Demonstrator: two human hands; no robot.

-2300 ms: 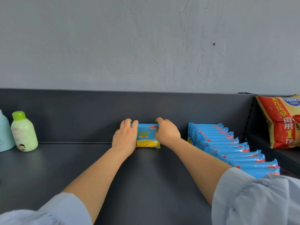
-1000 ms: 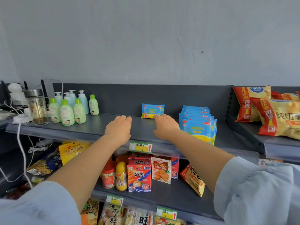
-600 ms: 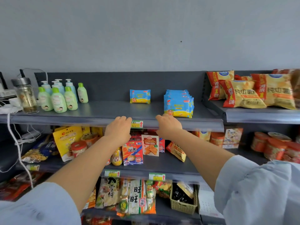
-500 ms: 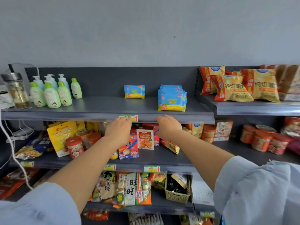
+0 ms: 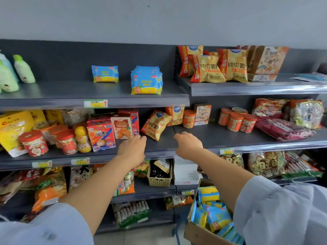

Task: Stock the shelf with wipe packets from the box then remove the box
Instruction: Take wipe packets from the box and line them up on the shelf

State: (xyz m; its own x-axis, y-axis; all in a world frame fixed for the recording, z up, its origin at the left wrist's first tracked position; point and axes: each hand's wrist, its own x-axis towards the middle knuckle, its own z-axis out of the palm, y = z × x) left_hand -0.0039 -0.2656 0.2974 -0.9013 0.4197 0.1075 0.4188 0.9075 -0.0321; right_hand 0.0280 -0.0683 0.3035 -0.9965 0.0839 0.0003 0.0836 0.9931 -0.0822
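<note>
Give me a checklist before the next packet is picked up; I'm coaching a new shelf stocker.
1. The left hand holds nothing: ok.
2. The right hand holds nothing: ok.
3. There are loose packets in the box to take: ok.
4. There is bare room on the top shelf in front of the single packet: ok.
5. The full row stands upright: ok.
6. Count of packets left in the box: cannot tell.

The shelf (image 5: 53,96) carries one wipe packet (image 5: 105,74) near a packet row (image 5: 146,82).
</note>
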